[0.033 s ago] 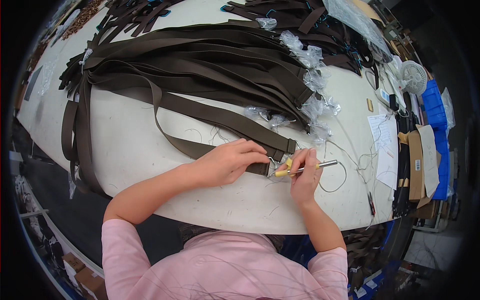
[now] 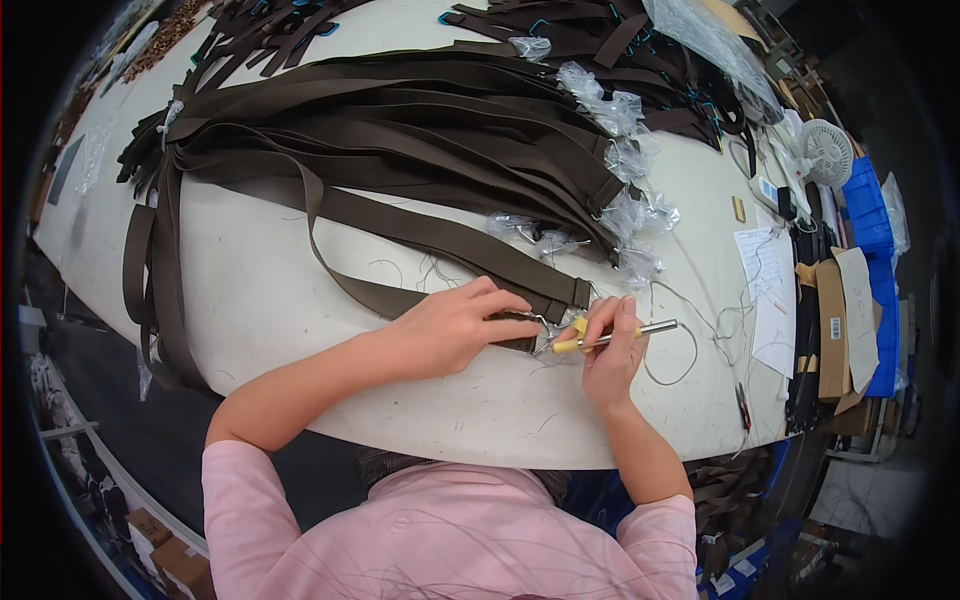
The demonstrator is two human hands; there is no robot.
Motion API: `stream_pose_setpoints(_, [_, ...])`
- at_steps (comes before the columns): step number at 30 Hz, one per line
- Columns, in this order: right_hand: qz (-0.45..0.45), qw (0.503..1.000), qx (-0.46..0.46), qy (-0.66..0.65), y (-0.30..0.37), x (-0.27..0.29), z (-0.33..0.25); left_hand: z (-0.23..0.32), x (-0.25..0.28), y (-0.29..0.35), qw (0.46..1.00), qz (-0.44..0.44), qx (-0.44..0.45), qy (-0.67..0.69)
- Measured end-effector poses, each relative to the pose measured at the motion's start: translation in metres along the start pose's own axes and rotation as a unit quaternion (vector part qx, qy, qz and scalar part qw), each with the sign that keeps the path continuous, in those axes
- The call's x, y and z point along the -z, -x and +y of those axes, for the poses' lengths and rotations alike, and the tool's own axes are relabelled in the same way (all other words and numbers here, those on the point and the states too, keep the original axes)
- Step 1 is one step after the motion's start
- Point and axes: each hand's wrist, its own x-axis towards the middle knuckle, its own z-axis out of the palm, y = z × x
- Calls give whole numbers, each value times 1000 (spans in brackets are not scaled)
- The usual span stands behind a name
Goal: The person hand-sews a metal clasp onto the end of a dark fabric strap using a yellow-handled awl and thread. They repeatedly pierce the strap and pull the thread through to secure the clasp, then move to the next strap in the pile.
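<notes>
A dark brown webbing strap (image 2: 376, 293) curves across the white table toward me. My left hand (image 2: 452, 328) pinches its folded end near a metal ring partly wrapped in clear plastic. Pen-like, with a silver barrel and a yellow front part, a tool (image 2: 655, 327) is gripped in my right hand (image 2: 612, 355). Its yellow tip points left and meets the strap's end or comes close to it; which one I cannot tell. A second strap end (image 2: 575, 291) lies just beyond my fingers. Behind it spreads a large bundle of the same straps (image 2: 400, 120).
Clear plastic wrapping (image 2: 630, 215) covers the bundle's right ends. More straps with blue edging lie at the far side. To the right are loose threads, a written sheet (image 2: 765, 290), small red-handled snips (image 2: 742, 408), a white fan (image 2: 827, 152), cardboard (image 2: 832, 325) and blue bins (image 2: 880, 290).
The fingers of my left hand have shifted slightly on the strap's end, which is tilted a little differently. My right hand and the pen-like tool have barely moved.
</notes>
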Motion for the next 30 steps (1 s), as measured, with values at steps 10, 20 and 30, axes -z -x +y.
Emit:
stream_pose_setpoints(10, [-14,998,-27,60,3,-2,4,12,17,-3,993,72,92,-32])
stream_pose_setpoints(20, [-33,991,-15,131,3,-7,10,2,-7,-9,951,-7,174,256])
stream_pose_setpoints(30, [-45,989,-14,139,3,-10,5,0,-12,-9,941,19,185,282])
